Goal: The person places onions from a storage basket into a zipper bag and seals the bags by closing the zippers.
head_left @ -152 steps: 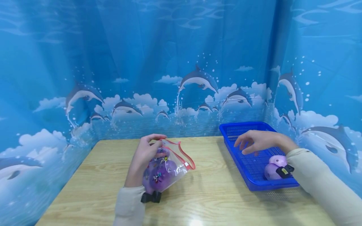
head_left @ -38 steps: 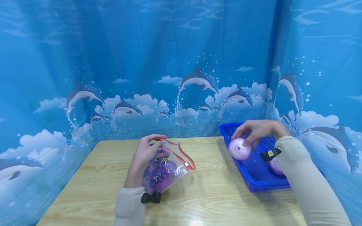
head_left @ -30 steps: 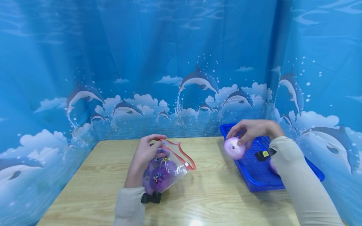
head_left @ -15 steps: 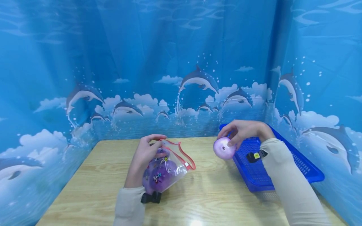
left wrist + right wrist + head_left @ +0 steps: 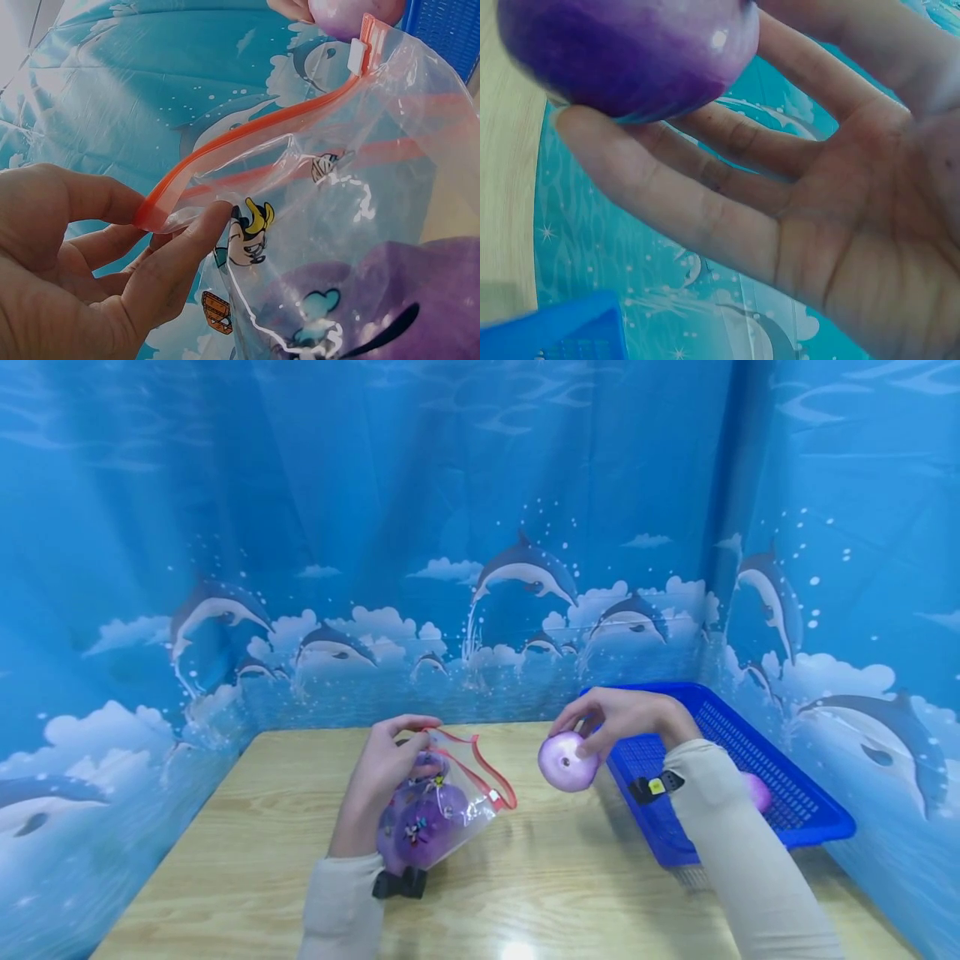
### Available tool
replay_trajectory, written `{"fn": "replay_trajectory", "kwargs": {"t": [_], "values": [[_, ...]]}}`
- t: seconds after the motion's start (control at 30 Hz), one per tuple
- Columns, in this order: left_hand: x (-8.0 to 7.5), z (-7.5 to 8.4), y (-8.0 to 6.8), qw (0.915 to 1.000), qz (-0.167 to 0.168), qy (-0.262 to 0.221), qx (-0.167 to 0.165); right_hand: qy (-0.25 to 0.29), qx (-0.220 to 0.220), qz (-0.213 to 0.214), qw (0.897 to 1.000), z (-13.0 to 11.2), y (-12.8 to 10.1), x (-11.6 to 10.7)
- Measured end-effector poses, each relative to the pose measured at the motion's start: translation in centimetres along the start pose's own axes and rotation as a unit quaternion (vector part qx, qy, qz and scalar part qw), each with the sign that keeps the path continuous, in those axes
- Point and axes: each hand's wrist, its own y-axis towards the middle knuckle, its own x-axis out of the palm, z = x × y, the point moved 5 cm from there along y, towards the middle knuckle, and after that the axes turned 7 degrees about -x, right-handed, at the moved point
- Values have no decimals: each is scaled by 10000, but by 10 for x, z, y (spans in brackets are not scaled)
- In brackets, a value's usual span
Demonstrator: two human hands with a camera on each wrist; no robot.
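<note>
My left hand (image 5: 386, 777) pinches the red zip edge of a clear cartoon-printed bag (image 5: 450, 802) and holds its mouth open above the wooden table (image 5: 247, 860). Purple onions (image 5: 420, 837) lie inside the bag (image 5: 360, 247). My right hand (image 5: 615, 722) grips another purple onion (image 5: 567, 762) in its fingertips, in the air between the bag and the blue basket (image 5: 795, 810). In the right wrist view the onion (image 5: 630, 56) sits against the fingers (image 5: 667, 195). The left wrist view shows my thumb and forefinger (image 5: 172, 255) on the zip strip (image 5: 247, 142).
The blue mesh basket stands at the table's right edge with one more purple onion (image 5: 756, 790) in it, partly behind my right sleeve (image 5: 742, 860). A blue dolphin-print curtain (image 5: 480, 527) closes off the back and both sides.
My right hand went into the basket, took up an onion and has carried it left, out over the table toward the bag. The left hand and bag have stayed put.
</note>
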Motion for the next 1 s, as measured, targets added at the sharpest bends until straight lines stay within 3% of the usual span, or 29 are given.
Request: {"fn": "replay_trajectory", "kwargs": {"t": [0.3, 0.63, 1.0], "values": [[0, 0, 0, 9999, 26, -15, -120, -97, -395, -16, 9992, -10, 12, 9], [0, -1, 0, 9999, 53, 30, -128, -106, -379, 84, 9992, -13, 24, 21], [1, 0, 0, 9999, -4, -12, -121, -71, -700, 311, 9970, -22, 30, 26]]}}
